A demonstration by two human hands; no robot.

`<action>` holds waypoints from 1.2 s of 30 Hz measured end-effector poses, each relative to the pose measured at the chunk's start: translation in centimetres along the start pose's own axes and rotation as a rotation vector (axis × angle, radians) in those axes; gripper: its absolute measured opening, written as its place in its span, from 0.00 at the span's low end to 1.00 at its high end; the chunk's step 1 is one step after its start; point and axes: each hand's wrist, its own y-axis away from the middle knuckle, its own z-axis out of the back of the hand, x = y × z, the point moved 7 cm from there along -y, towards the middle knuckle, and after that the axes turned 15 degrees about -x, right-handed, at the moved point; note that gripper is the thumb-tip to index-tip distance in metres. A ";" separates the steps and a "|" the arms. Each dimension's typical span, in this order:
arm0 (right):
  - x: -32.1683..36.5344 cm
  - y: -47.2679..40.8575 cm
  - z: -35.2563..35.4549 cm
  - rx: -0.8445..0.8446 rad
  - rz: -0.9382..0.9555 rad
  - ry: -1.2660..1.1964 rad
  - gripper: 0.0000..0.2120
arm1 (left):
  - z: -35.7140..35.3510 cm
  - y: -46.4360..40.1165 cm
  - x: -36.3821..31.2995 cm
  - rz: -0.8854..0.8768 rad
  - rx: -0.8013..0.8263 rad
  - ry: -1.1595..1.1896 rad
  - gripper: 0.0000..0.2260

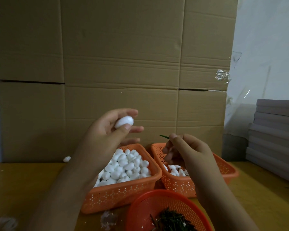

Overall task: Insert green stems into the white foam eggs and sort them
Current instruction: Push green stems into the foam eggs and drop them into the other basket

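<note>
a white foam egg was held up in the left hand, pinched between thumb and curled fingers, above the left orange basket full of plain eggs. its long axis lay roughly level, and its narrower end seemed to be turned rightward. a thin green stem was pinched in the fingers of the right hand, just to the right of the egg and slightly lower, clear of it. the stem's long axis ran nearly level, its free tip aimed left toward the egg, across a small gap. the right basket, partly hidden by that hand, held fewer eggs. a round red basket of spare stems sat nearest on the bench. one stray egg lay by the cardboard wall.
</note>
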 end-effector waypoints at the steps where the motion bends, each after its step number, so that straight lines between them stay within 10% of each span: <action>1: 0.0 0.0 0.0 0.001 0.000 0.001 0.14 | -0.3 0.1 0.1 0.053 0.035 0.090 0.14; 25: -0.6 0.2 -0.6 0.032 -0.002 0.048 0.14 | -1.5 0.7 0.3 0.331 0.326 0.528 0.15; 36: -0.8 0.3 -0.7 0.043 -0.003 0.058 0.15 | -1.3 0.4 1.0 0.268 0.106 0.317 0.05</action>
